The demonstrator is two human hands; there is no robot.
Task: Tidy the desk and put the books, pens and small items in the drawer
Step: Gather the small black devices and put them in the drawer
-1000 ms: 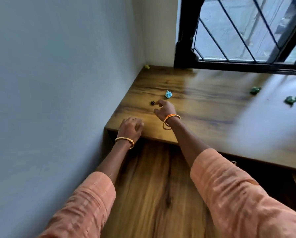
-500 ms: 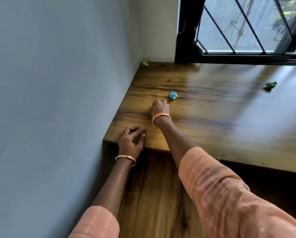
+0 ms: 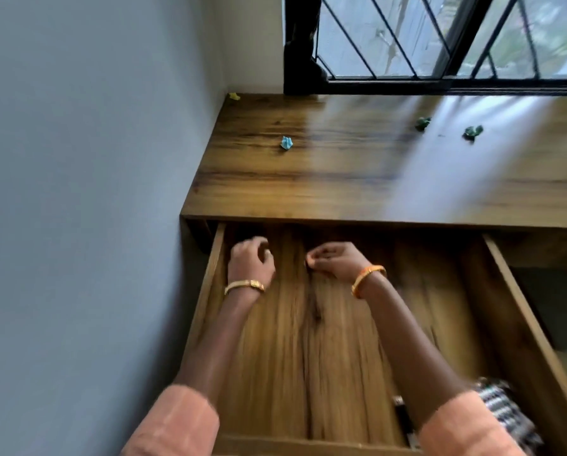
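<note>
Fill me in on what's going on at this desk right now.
A person is tidying. Both hands are inside the open drawer, the left hand and right hand with fingers curled; whether either holds anything is too blurred to tell. On the desk lie a blue paper scrap, two green scraps and a yellow scrap.

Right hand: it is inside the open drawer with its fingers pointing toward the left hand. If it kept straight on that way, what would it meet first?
Probably the left hand. The right hand has only bare drawer floor between them, though depth is blurred.
</note>
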